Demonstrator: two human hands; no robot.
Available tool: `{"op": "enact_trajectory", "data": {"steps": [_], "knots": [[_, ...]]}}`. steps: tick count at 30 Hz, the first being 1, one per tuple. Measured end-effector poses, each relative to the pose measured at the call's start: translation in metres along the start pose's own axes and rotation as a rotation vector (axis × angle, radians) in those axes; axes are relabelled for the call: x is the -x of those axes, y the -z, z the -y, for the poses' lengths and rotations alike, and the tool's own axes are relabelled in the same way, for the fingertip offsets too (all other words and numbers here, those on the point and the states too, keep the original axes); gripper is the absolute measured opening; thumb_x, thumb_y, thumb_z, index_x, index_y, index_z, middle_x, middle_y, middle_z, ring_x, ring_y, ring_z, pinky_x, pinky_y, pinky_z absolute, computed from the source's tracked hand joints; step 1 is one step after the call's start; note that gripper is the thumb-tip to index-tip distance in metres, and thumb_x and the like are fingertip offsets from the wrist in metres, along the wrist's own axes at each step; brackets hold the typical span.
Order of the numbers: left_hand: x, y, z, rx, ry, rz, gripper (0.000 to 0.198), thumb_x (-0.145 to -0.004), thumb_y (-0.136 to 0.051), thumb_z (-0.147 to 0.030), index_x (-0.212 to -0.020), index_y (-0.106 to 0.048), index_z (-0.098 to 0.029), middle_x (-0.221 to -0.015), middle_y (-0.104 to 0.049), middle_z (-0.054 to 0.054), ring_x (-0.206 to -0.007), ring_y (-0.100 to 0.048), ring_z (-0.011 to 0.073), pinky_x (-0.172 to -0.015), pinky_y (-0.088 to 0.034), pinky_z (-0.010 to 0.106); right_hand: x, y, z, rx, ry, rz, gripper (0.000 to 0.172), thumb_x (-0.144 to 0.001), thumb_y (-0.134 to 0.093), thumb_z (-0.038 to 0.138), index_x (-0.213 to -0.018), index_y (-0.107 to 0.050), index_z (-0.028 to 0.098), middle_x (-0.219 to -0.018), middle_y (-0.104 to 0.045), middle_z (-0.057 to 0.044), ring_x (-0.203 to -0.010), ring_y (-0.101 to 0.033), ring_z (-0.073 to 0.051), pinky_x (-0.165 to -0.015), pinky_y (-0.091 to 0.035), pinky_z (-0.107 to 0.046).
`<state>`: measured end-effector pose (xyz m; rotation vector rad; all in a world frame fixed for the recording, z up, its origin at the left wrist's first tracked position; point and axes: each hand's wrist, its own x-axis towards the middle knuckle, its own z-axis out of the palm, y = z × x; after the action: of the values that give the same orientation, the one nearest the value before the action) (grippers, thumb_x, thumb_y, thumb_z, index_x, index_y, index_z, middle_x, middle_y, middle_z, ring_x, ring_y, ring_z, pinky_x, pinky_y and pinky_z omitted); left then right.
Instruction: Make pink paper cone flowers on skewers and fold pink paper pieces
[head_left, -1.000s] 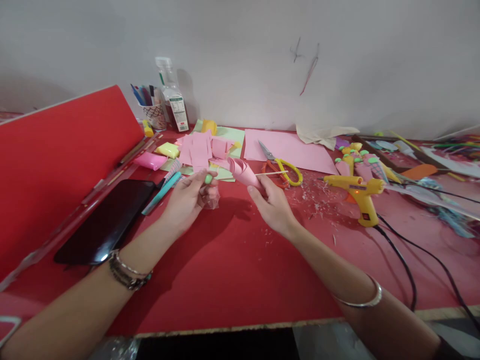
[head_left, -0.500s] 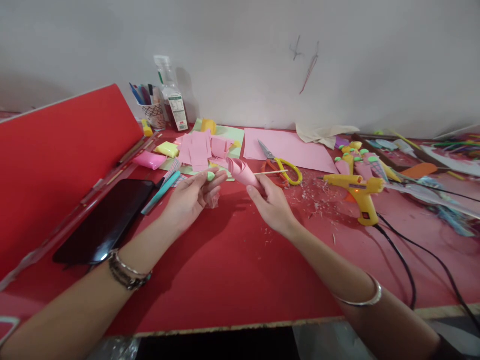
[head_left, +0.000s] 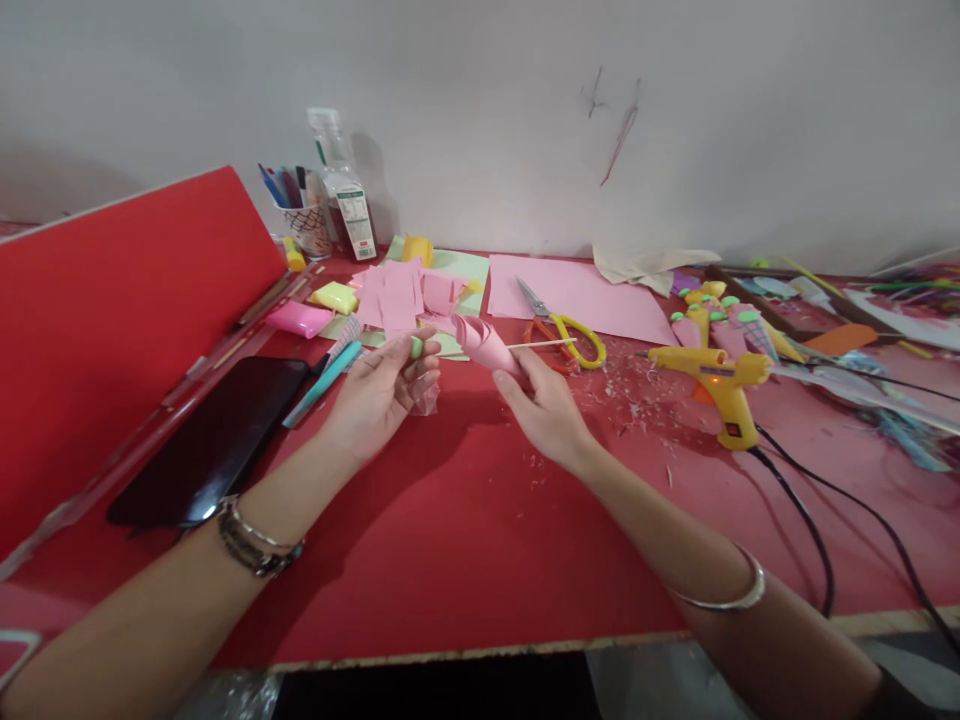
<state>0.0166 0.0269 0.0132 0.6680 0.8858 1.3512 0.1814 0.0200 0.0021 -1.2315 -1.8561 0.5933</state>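
My left hand (head_left: 382,395) pinches a small light-green lump of clay (head_left: 416,347) between thumb and fingers. A crumpled piece of clear plastic (head_left: 426,395) shows under those fingers. My right hand (head_left: 544,410) is closed around a rolled pink paper cone (head_left: 484,345), whose wide end points left toward my left hand. A thin wooden stick (head_left: 544,348) sticks out to the right above my right hand, partly hidden by the fingers and the cone. The green clay and the cone are apart from each other.
Scissors (head_left: 568,330) and pink sheets (head_left: 592,295) lie behind my hands. At right stands a yellow glue gun (head_left: 712,378) with its cord; small finished cones (head_left: 724,325) lie beyond. A phone (head_left: 217,440), pink packet (head_left: 300,320) and bottle (head_left: 351,205) are at left.
My left hand's fingers have curled in from a flatter, more open pose, and the green clay has shifted slightly left and up. My right hand and the cone hold still.
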Motion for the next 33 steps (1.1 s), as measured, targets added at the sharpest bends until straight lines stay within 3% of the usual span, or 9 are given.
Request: {"op": "enact_trajectory", "data": {"steps": [3,6,10,13,16,19,23,30,33], "knots": [[-0.002,-0.001,0.0,0.006,0.025,-0.017,0.022,-0.083,-0.037,-0.012,-0.084,-0.06,-0.014,-0.074,-0.063,0.001,-0.059,-0.058,0.0044,-0.056,-0.048,0.014,0.0,0.0,-0.001,0.003,0.004,0.002,0.014,-0.079,-0.041,0.029,-0.08,-0.047,0.017,-0.067,-0.047,0.001,-0.058,-0.041,-0.01,-0.053,-0.032,-0.021],[-0.003,0.001,0.0,0.048,-0.034,-0.019,0.021,-0.083,-0.04,-0.013,-0.075,-0.059,-0.014,-0.066,-0.062,-0.001,-0.055,-0.057,0.0032,-0.054,-0.046,0.012,0.0,0.0,-0.002,0.0,0.001,0.008,0.015,-0.079,-0.041,0.03,-0.081,-0.047,0.017,-0.068,-0.048,0.0,-0.06,-0.042,-0.011,-0.054,-0.033,-0.021],[-0.002,0.004,-0.001,0.092,-0.087,-0.049,0.036,-0.087,-0.036,-0.028,-0.058,-0.053,-0.015,-0.036,-0.039,-0.008,-0.031,-0.034,0.0011,-0.042,-0.04,0.011,0.0,0.0,-0.001,-0.001,0.003,0.008,0.015,-0.079,-0.041,0.029,-0.081,-0.048,0.016,-0.07,-0.05,0.0,-0.061,-0.043,-0.011,-0.055,-0.033,-0.021],[0.0,0.005,-0.003,0.04,-0.086,-0.049,0.043,-0.086,-0.036,-0.036,-0.05,-0.047,-0.016,-0.029,-0.027,-0.009,-0.026,-0.022,0.0017,-0.037,-0.036,0.011,0.0,0.0,-0.001,0.008,-0.001,0.012,0.014,-0.078,-0.041,0.029,-0.081,-0.048,0.017,-0.069,-0.05,0.0,-0.06,-0.043,-0.011,-0.054,-0.033,-0.022],[-0.002,0.006,-0.001,0.012,-0.121,-0.041,0.029,-0.083,-0.045,-0.029,-0.058,-0.052,-0.016,-0.036,-0.04,-0.008,-0.031,-0.035,0.0017,-0.043,-0.04,0.012,0.0,0.0,-0.001,0.005,0.003,0.013,0.014,-0.078,-0.041,0.029,-0.082,-0.048,0.017,-0.07,-0.051,0.0,-0.061,-0.044,-0.011,-0.054,-0.033,-0.022],[-0.005,0.006,0.003,0.022,-0.137,-0.046,0.013,-0.079,-0.048,-0.016,-0.069,-0.057,-0.016,-0.058,-0.058,-0.004,-0.051,-0.055,0.0031,-0.055,-0.045,0.013,0.0,-0.001,-0.001,0.005,0.008,0.011,0.015,-0.078,-0.041,0.029,-0.083,-0.048,0.017,-0.07,-0.052,-0.001,-0.062,-0.045,-0.012,-0.056,-0.034,-0.022],[-0.007,0.005,0.006,-0.012,-0.122,-0.042,0.015,-0.077,-0.048,-0.009,-0.078,-0.061,-0.016,-0.078,-0.065,0.001,-0.072,-0.061,0.0074,-0.066,-0.048,0.017,0.0,-0.001,-0.001,0.01,0.004,0.01,0.015,-0.078,-0.041,0.029,-0.083,-0.048,0.017,-0.071,-0.052,-0.001,-0.062,-0.045,-0.012,-0.055,-0.034,-0.022],[-0.008,0.01,0.005,0.042,-0.125,-0.04,0.023,-0.081,-0.048,-0.029,-0.066,-0.057,-0.015,-0.044,-0.051,-0.005,-0.039,-0.049,0.0039,-0.045,-0.045,0.014,0.0,0.0,-0.001,0.01,0.013,0.015,0.015,-0.079,-0.041,0.028,-0.083,-0.048,0.016,-0.072,-0.052,-0.001,-0.063,-0.045,-0.012,-0.056,-0.034,-0.022],[-0.008,0.01,0.004,0.036,-0.105,-0.044,0.017,-0.079,-0.05,-0.025,-0.066,-0.056,-0.015,-0.046,-0.051,-0.006,-0.039,-0.049,0.0029,-0.042,-0.043,0.012,0.0,0.0,-0.001,0.008,0.015,0.015,0.015,-0.079,-0.041,0.028,-0.082,-0.048,0.016,-0.072,-0.052,-0.001,-0.063,-0.045,-0.011,-0.056,-0.034,-0.022]]}}
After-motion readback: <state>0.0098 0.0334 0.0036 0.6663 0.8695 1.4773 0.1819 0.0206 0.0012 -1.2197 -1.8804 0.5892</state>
